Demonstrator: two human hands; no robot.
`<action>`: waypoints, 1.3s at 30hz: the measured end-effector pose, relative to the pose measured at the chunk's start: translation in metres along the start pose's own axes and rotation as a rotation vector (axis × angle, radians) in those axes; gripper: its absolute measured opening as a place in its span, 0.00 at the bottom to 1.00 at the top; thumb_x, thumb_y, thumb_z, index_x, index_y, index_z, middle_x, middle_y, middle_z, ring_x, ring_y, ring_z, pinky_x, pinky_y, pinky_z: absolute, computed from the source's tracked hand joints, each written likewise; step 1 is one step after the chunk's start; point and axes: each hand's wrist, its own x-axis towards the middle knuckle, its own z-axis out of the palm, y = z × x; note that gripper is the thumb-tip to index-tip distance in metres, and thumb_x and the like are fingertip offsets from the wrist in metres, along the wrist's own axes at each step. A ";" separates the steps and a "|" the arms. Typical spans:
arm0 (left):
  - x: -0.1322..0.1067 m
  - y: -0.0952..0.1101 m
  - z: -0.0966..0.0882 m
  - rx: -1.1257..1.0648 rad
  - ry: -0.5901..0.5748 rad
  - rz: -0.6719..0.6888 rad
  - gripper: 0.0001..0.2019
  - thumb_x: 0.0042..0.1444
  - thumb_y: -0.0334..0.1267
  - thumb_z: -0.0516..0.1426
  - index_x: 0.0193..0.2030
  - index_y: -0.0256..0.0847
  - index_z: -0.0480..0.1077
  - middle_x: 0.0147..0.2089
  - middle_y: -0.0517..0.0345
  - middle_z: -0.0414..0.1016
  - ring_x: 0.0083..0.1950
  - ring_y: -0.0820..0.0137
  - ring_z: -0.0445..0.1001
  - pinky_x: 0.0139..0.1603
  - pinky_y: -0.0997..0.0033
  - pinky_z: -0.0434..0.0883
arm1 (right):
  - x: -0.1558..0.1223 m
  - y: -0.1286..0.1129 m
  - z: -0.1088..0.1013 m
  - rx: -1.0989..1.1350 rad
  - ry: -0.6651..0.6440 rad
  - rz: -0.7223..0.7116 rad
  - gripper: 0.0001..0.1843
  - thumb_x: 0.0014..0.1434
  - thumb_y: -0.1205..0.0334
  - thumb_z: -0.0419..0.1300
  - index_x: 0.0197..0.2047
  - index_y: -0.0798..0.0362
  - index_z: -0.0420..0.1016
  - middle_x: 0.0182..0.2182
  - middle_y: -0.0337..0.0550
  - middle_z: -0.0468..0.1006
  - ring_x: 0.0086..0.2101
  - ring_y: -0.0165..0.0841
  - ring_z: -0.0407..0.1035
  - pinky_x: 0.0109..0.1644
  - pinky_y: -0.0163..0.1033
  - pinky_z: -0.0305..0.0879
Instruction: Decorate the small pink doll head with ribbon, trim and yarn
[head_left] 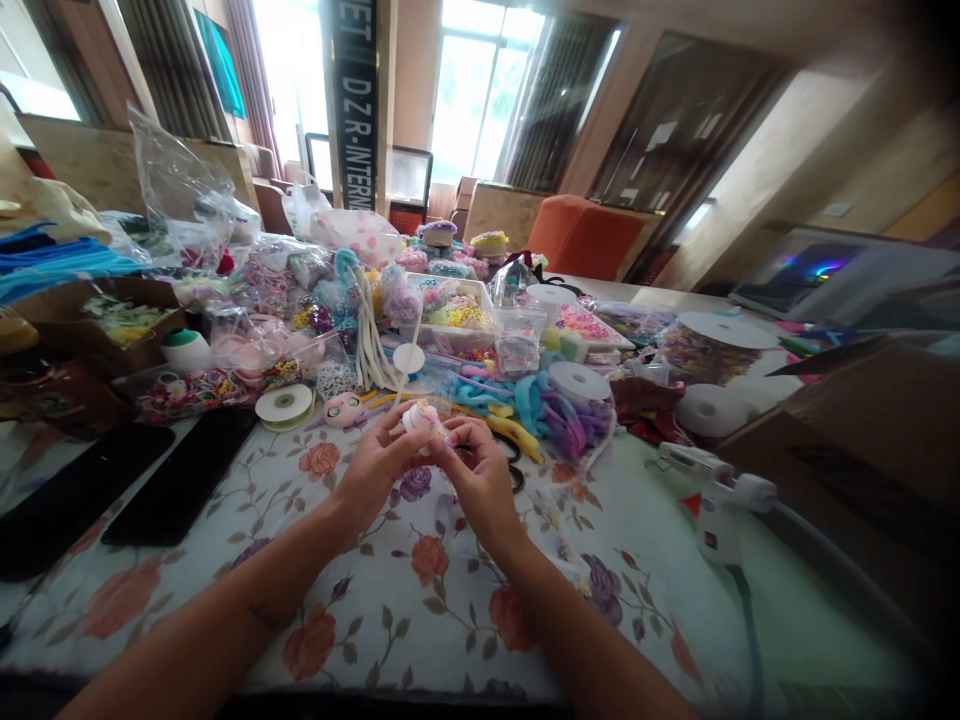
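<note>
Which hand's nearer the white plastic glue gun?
Right. The right hand is nearer, left of the glue gun in view; the left hand is farther left. Both hold a small white-and-pink item, apart from the gun.

Place: a craft workspace in a large, daylit room; whether home or business cannot be told
Worktable: a floral cloth across the lower frame
Supplies: a bag of colourful small pieces left of centre, a ribbon spool beside it, fuzzy purple strands right of centre
Tool: a white glue gun at lower right
Room: a bright window and dark curtain at top, a lettered panel at upper centre-left, an orange chair behind the table
</note>
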 end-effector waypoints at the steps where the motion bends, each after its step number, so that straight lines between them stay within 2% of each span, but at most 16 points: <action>1: 0.000 -0.001 -0.001 0.003 -0.014 0.000 0.19 0.49 0.38 0.66 0.49 0.41 0.73 0.40 0.55 0.78 0.39 0.68 0.76 0.43 0.68 0.73 | 0.000 0.000 0.000 0.012 -0.003 -0.008 0.17 0.55 0.49 0.64 0.27 0.51 0.66 0.41 0.46 0.69 0.39 0.36 0.67 0.36 0.37 0.68; 6: 0.001 -0.002 -0.002 0.003 -0.022 -0.006 0.21 0.47 0.36 0.67 0.49 0.41 0.73 0.39 0.55 0.79 0.38 0.68 0.76 0.43 0.70 0.72 | -0.001 0.001 0.000 0.037 -0.016 -0.036 0.15 0.57 0.51 0.64 0.28 0.51 0.66 0.41 0.47 0.69 0.42 0.37 0.68 0.39 0.37 0.69; 11: 0.002 -0.001 -0.003 -0.028 -0.022 0.004 0.17 0.48 0.37 0.67 0.46 0.42 0.75 0.38 0.56 0.79 0.37 0.70 0.76 0.40 0.73 0.73 | -0.002 -0.002 0.000 0.018 -0.023 -0.053 0.15 0.57 0.52 0.63 0.28 0.51 0.66 0.44 0.48 0.70 0.44 0.37 0.68 0.39 0.36 0.68; 20: 0.001 0.000 -0.005 0.018 -0.022 0.023 0.15 0.49 0.37 0.67 0.45 0.41 0.76 0.36 0.55 0.80 0.36 0.69 0.77 0.40 0.71 0.74 | -0.002 -0.003 0.001 0.008 -0.006 -0.091 0.13 0.58 0.55 0.63 0.29 0.51 0.66 0.42 0.47 0.69 0.43 0.37 0.68 0.38 0.36 0.68; 27: 0.002 0.003 -0.004 -0.065 -0.123 -0.002 0.15 0.56 0.38 0.62 0.51 0.42 0.74 0.47 0.52 0.78 0.45 0.65 0.76 0.48 0.65 0.74 | -0.001 -0.005 0.000 0.129 0.030 -0.071 0.12 0.56 0.55 0.65 0.29 0.51 0.67 0.40 0.45 0.69 0.40 0.35 0.68 0.37 0.37 0.68; 31: 0.002 0.003 -0.005 -0.039 -0.109 0.013 0.12 0.58 0.39 0.60 0.49 0.41 0.75 0.46 0.52 0.77 0.44 0.66 0.75 0.45 0.68 0.74 | 0.001 -0.003 0.000 0.133 0.020 -0.089 0.12 0.54 0.57 0.67 0.29 0.52 0.68 0.40 0.45 0.70 0.42 0.36 0.68 0.38 0.37 0.68; 36: 0.002 0.003 -0.006 -0.051 -0.098 0.002 0.18 0.56 0.37 0.62 0.54 0.42 0.73 0.49 0.52 0.77 0.44 0.66 0.75 0.43 0.69 0.74 | 0.000 -0.003 0.000 0.122 0.029 -0.113 0.14 0.53 0.57 0.68 0.29 0.51 0.66 0.41 0.45 0.71 0.43 0.36 0.68 0.38 0.37 0.67; 39: 0.002 0.004 -0.006 -0.059 -0.102 0.011 0.18 0.55 0.36 0.62 0.53 0.41 0.74 0.47 0.52 0.77 0.42 0.68 0.75 0.43 0.69 0.73 | 0.000 -0.004 0.000 0.114 0.016 -0.122 0.14 0.53 0.58 0.68 0.29 0.51 0.66 0.41 0.45 0.70 0.44 0.36 0.68 0.39 0.37 0.68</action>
